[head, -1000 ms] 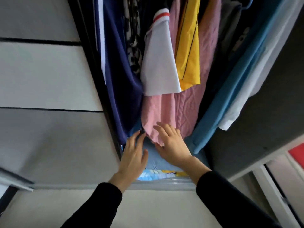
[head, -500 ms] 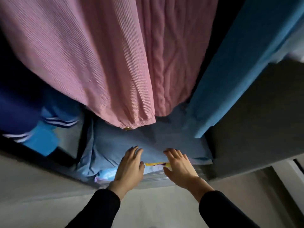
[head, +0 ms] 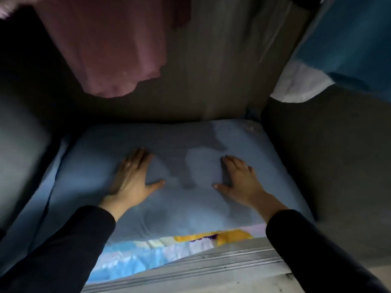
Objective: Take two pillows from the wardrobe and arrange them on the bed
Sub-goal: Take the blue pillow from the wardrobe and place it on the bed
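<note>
left hand, right hand: fingers spread flat on soft pale-blue fabric pillow, nothing clamped | risk: patterned pillow underneath may drag out, hanging pink knit garment snagging

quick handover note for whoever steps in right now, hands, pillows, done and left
Left hand: open, flat on the blue pillow.
Right hand: open, flat on the same pillow, nothing gripped.
Blue pillow lies on the wardrobe floor on top of a patterned one, under the pink garment.
Done: hands have reached the pillows.
Left: pull both pillows out, carry to the bed, arrange. Bed out of view.
</note>
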### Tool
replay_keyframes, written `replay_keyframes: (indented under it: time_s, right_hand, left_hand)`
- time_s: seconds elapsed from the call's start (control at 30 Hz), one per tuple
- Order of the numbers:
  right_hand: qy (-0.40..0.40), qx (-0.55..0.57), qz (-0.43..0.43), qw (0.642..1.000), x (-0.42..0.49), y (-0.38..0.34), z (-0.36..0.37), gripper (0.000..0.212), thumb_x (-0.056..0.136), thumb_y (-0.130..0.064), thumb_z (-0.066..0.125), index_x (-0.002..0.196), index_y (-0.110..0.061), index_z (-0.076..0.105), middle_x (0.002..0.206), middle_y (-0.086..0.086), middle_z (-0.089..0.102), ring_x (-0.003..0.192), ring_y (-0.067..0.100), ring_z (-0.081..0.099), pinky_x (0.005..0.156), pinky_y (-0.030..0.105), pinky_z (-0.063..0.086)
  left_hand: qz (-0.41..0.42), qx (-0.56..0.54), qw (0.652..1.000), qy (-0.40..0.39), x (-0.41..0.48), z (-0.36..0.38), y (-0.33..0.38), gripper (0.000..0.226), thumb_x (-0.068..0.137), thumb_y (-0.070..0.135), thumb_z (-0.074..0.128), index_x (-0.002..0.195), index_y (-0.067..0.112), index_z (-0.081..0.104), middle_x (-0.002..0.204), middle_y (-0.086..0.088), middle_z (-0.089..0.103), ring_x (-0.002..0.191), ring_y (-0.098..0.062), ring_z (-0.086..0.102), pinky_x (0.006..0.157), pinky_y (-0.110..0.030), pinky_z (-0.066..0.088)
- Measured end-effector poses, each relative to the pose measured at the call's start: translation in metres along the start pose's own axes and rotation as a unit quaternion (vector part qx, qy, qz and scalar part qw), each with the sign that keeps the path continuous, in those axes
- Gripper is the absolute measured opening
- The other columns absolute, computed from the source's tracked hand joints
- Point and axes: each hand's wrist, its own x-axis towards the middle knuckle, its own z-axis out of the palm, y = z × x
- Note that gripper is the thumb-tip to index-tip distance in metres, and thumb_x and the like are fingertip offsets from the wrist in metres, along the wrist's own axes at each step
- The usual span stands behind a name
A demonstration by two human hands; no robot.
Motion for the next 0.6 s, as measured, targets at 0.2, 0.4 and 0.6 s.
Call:
replay_keyframes:
  time_s: [0.2, 0.4, 0.6]
  right_hand:
    - [-0.15, -0.04, 0.025, 0.988, 0.031, 0.026, -0.014, 0.111, 0.068, -0.051, 0.075, 0.151, -0.025, 0.006, 0.161, -0.005, 0.003, 0.148, 0.017, 0.002, 0.118, 0.044, 0.007]
    - [-0.109, -0.124, 0.026, 0.986, 0.031, 0.01, 0.025, 0.074, 0.09, -0.04, 0.057, 0.148, -0.014, 0.019, 0.16, 0.004, 0.012, 0.147, 0.021, 0.009, 0.12, 0.04, 0.008]
    - [-0.025, -0.134, 0.026, 0.99, 0.018, -0.006, 0.02, 0.039, 0.099, -0.025, 0.036, 0.137, -0.023, 0.04, 0.145, 0.009, 0.043, 0.133, 0.025, 0.04, 0.111, 0.035, 0.029]
  left_hand:
    - [-0.026, -0.072, 0.975, -0.208, 0.018, -0.004, -0.019, 0.106, 0.071, 0.06, 0.065, 0.147, 0.021, 0.003, 0.158, -0.003, -0.007, 0.145, -0.018, -0.007, 0.115, -0.032, -0.001]
    - [0.0, 0.012, 0.998, -0.068, -0.002, 0.027, -0.008, 0.061, 0.088, 0.046, 0.051, 0.142, 0.025, 0.031, 0.157, -0.006, 0.015, 0.145, -0.022, 0.011, 0.116, -0.034, 0.01]
    - [0.034, -0.041, 0.995, 0.087, -0.017, 0.019, 0.005, 0.028, 0.077, 0.007, 0.05, 0.094, 0.011, 0.072, 0.099, -0.018, 0.073, 0.092, -0.038, 0.068, 0.089, -0.049, 0.048]
